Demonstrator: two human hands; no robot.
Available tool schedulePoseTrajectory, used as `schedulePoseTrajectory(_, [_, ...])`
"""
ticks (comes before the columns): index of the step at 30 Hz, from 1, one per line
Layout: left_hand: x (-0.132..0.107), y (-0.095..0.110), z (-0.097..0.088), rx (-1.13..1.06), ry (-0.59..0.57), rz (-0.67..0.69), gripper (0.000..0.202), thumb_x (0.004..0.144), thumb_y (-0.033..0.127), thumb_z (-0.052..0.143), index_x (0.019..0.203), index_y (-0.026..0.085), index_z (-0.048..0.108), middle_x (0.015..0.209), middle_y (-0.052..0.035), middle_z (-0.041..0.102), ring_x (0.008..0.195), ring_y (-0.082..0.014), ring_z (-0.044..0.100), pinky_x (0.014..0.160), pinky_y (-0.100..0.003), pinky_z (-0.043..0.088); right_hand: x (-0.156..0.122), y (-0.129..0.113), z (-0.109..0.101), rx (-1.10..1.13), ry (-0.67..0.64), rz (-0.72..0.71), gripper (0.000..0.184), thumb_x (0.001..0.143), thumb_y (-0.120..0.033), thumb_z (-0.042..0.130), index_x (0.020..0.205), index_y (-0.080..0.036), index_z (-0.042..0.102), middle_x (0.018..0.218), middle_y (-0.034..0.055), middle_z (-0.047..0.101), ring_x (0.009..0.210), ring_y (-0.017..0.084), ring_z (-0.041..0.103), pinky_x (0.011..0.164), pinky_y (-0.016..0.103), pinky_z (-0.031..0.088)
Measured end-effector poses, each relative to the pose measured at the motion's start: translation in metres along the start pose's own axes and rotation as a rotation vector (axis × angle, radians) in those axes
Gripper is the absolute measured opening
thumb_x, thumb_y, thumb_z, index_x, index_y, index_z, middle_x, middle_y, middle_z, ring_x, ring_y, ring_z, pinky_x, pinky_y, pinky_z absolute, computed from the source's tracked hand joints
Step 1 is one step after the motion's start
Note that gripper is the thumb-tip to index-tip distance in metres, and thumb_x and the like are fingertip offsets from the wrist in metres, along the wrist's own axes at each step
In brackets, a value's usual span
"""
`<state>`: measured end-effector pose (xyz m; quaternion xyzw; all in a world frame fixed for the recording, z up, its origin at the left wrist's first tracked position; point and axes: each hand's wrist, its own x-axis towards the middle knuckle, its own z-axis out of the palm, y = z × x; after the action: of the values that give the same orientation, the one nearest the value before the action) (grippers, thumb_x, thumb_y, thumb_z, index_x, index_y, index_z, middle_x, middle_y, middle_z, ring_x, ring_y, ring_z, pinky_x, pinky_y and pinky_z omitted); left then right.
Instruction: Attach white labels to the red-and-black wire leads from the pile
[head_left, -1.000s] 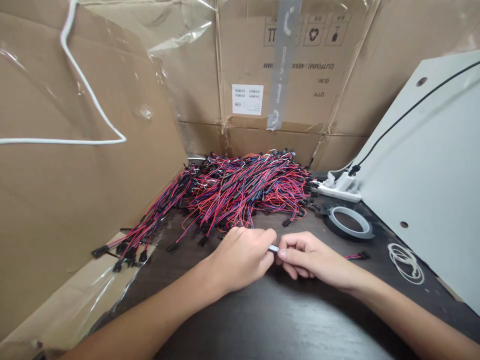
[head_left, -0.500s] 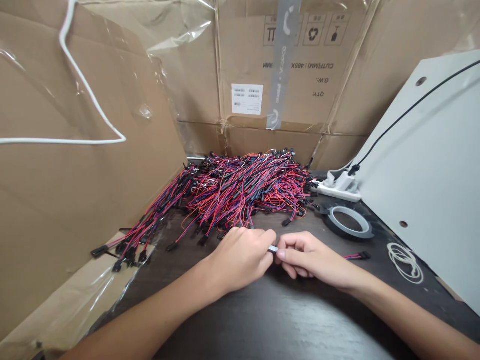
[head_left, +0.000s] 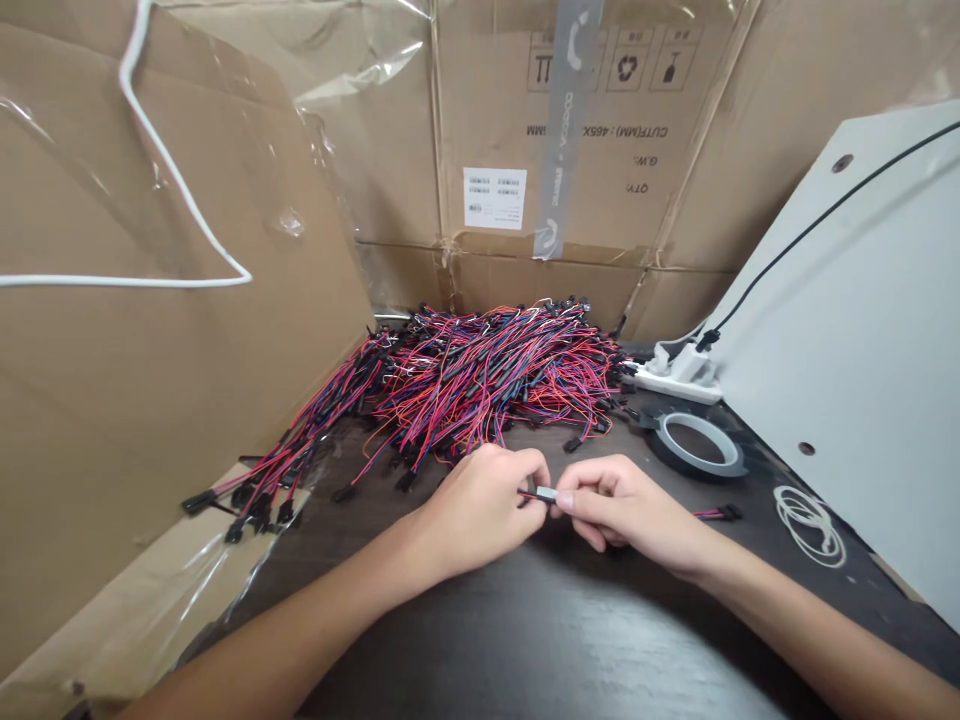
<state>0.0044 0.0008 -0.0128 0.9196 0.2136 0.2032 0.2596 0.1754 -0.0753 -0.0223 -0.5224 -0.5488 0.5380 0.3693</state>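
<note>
So down at lower centre of the frame, the left hand [head_left: 480, 510] and right hand [head_left: 622, 505] meet fingertip to fingertip, both pinching a small connector [head_left: 545, 494] that sits right between them, just above the dark table [head_left: 570, 640]. Past that, mid-frame, there's a big pile of red and blue wires [head_left: 480, 375], a tape roll [head_left: 701, 445] to its right, and cardboard boxes [head_left: 600, 150] along the top.

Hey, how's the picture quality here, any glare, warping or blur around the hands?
Head view: soft, even light; white glare streaks on the plastic film over the cardboard; wide-angle bending shows in the box edges and the panel at right. Left hand, right hand and the small connector pinched between them are fairly sharp, casting only a faint shadow on the dark table. The wire pile is crisp.
</note>
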Motion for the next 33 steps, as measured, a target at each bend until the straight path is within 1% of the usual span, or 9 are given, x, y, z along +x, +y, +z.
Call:
schedulePoseTrajectory(3, [0.0017, 0.0010, -0.0020, -0.128, -0.045, -0.092, 0.009, 0.069, 0.010, 0.053, 0.070, 0.015, 0.060, 0.051, 0.0076, 0.043, 0.048, -0.0057, 0.036, 0.050, -0.019, 0.027, -0.0008, -0.0020, -0.0004, -0.039, 0.041, -0.031, 0.019, 0.079, -0.029, 0.057, 0.067, -0.014, 0.058, 0.041, -0.0065, 0.045, 0.039, 0.005, 0.028, 0.041, 0.020, 0.018])
schedulePoseTrajectory(6, [0.0031, 0.0001, -0.0034, -0.245, -0.121, -0.202, 0.007, 0.073, 0.018, 0.055, 0.072, 0.014, 0.061, 0.052, 0.0069, 0.044, 0.049, -0.0064, 0.035, 0.048, -0.020, 0.025, -0.0014, -0.0018, -0.0014, -0.049, 0.044, -0.038, 0.020, 0.079, -0.029, 0.057, 0.067, -0.014, 0.058, 0.043, -0.0067, 0.044, 0.040, 0.006, 0.029, 0.042, 0.021, 0.020])
schedulePoseTrajectory(9, [0.0048, -0.0017, -0.0042, -0.363, -0.178, -0.289, 0.014, 0.074, 0.026, 0.058, 0.073, 0.013, 0.061, 0.053, 0.0061, 0.045, 0.049, -0.0068, 0.036, 0.047, -0.020, 0.025, -0.0013, -0.0006, -0.0021, -0.066, 0.035, -0.048, 0.021, 0.080, -0.032, 0.058, 0.069, -0.014, 0.059, 0.044, -0.0064, 0.044, 0.041, 0.006, 0.031, 0.044, 0.021, 0.021])
schedulePoseTrajectory(14, [0.0072, -0.0020, -0.0053, -0.557, -0.211, -0.391, 0.016, 0.072, 0.028, 0.061, 0.070, 0.012, 0.061, 0.051, 0.0070, 0.044, 0.046, -0.0058, 0.034, 0.045, -0.019, 0.025, -0.0004, -0.0004, -0.0025, -0.121, 0.040, -0.056, 0.024, 0.079, -0.035, 0.059, 0.070, -0.013, 0.059, 0.047, -0.0053, 0.044, 0.044, 0.008, 0.035, 0.046, 0.021, 0.024])
schedulePoseTrajectory(21, [0.0073, -0.0029, -0.0033, -0.683, -0.213, -0.436, 0.011, 0.071, 0.024, 0.061, 0.068, 0.013, 0.058, 0.046, 0.0088, 0.042, 0.039, -0.0040, 0.032, 0.039, -0.017, 0.023, -0.0006, -0.0019, -0.0026, -0.253, 0.064, -0.087, 0.023, 0.080, -0.032, 0.057, 0.072, -0.012, 0.062, 0.051, -0.0041, 0.045, 0.048, 0.009, 0.038, 0.048, 0.022, 0.028])
schedulePoseTrajectory(23, [0.0064, -0.0034, -0.0027, -0.692, -0.236, -0.448, 0.011, 0.071, 0.024, 0.060, 0.069, 0.014, 0.057, 0.046, 0.0081, 0.045, 0.037, -0.0045, 0.036, 0.037, -0.016, 0.025, -0.0010, -0.0025, -0.0021, -0.268, 0.056, -0.086, 0.023, 0.081, -0.032, 0.056, 0.072, -0.012, 0.063, 0.052, -0.0036, 0.046, 0.049, 0.009, 0.039, 0.049, 0.022, 0.029])
schedulePoseTrajectory(25, [0.0055, -0.0030, -0.0023, -0.694, -0.267, -0.452, 0.010, 0.073, 0.024, 0.058, 0.070, 0.015, 0.055, 0.048, 0.0063, 0.050, 0.036, -0.0060, 0.044, 0.036, -0.016, 0.028, -0.0014, -0.0032, -0.0015, -0.270, 0.043, -0.087, 0.024, 0.081, -0.033, 0.057, 0.072, -0.012, 0.063, 0.053, -0.0026, 0.049, 0.050, 0.010, 0.041, 0.050, 0.022, 0.030])
schedulePoseTrajectory(28, [0.0050, -0.0010, -0.0020, -0.676, -0.276, -0.439, 0.009, 0.074, 0.023, 0.056, 0.070, 0.015, 0.054, 0.051, 0.0048, 0.054, 0.037, -0.0070, 0.049, 0.036, -0.016, 0.031, -0.0013, -0.0039, -0.0012, -0.253, 0.029, -0.083, 0.025, 0.080, -0.035, 0.058, 0.071, -0.013, 0.062, 0.056, -0.0009, 0.052, 0.053, 0.011, 0.043, 0.053, 0.023, 0.032])
schedulePoseTrajectory(33, [0.0047, 0.0028, -0.0018, -0.549, -0.211, -0.377, 0.009, 0.077, 0.020, 0.055, 0.069, 0.015, 0.054, 0.051, 0.0057, 0.051, 0.038, -0.0064, 0.045, 0.038, -0.017, 0.032, 0.0001, -0.0024, -0.0005, -0.194, 0.068, -0.082, 0.020, 0.077, -0.032, 0.060, 0.070, -0.014, 0.058, 0.059, -0.0007, 0.052, 0.056, 0.011, 0.044, 0.054, 0.024, 0.034])
